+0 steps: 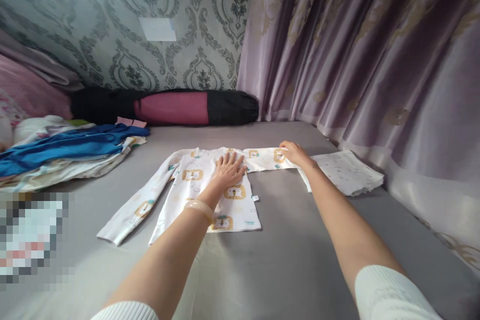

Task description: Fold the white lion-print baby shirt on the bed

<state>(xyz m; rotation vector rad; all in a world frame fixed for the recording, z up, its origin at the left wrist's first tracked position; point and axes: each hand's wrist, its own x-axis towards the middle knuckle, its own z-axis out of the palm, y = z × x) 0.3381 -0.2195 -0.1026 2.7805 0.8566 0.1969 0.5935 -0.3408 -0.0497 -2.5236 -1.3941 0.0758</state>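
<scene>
fingers of the left hand [229,167] are lying spread, flat and grasping nothing, on the lion-print long-sleeved shirt [193,197], while those of the right hand [297,154] are pinching its outstretched sleeve [262,159]. the shirt is resting on the gray sheet [285,265], between the clothes pile [75,145] and the spotted white cloth [348,172].

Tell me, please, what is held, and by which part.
The right hand holds the white shirt by its outstretched sleeve; the left hand lies flat on the shirt's body.
</scene>
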